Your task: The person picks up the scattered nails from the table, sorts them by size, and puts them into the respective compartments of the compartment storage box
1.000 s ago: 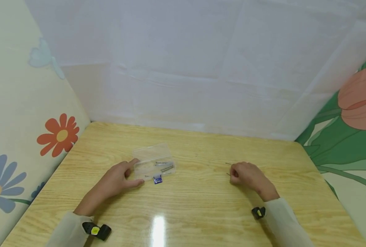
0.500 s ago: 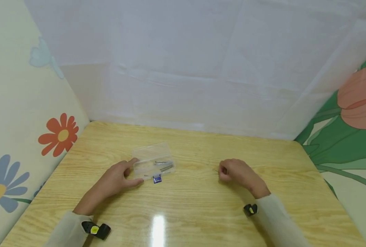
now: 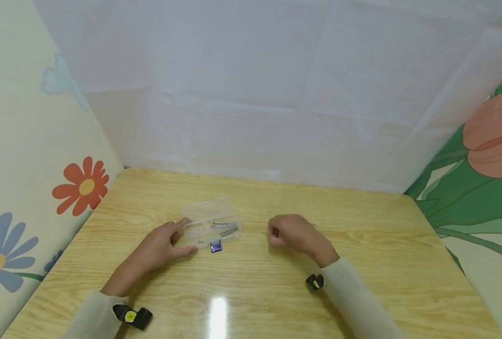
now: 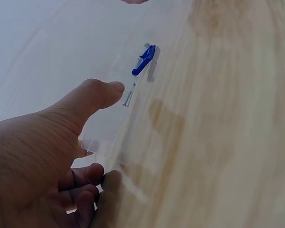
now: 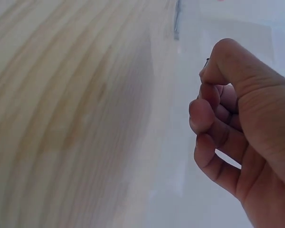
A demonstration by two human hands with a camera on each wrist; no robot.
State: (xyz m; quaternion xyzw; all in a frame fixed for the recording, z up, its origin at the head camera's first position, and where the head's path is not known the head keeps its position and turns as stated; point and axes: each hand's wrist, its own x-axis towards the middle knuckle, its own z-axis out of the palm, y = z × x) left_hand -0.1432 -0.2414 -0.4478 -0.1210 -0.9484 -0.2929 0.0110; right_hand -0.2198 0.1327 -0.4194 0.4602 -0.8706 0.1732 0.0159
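A clear plastic box (image 3: pixel 204 229) lies on the wooden table with its lid folded back. Several metal nails (image 3: pixel 228 230) lie inside, and a small one (image 4: pixel 128 99) shows near the front wall in the left wrist view. A blue latch (image 3: pixel 215 246) hangs at the front edge. My left hand (image 3: pixel 159 246) grips the box's left end between thumb and index finger. To the right of the box, my right hand (image 3: pixel 295 234) pinches a thin nail (image 5: pixel 207 61), mostly hidden by the fingertips.
Another thin nail (image 3: pixel 314 225) lies on the table (image 3: pixel 251 282) behind my right hand, partly covered by it. A white sheet (image 3: pixel 242 94) rises at the table's back edge. Flower-printed walls (image 3: pixel 22 141) stand at both sides.
My right hand has moved left toward the box with the pinched nail, uncovering a nail on the table behind it. The left hand and the box stay put.
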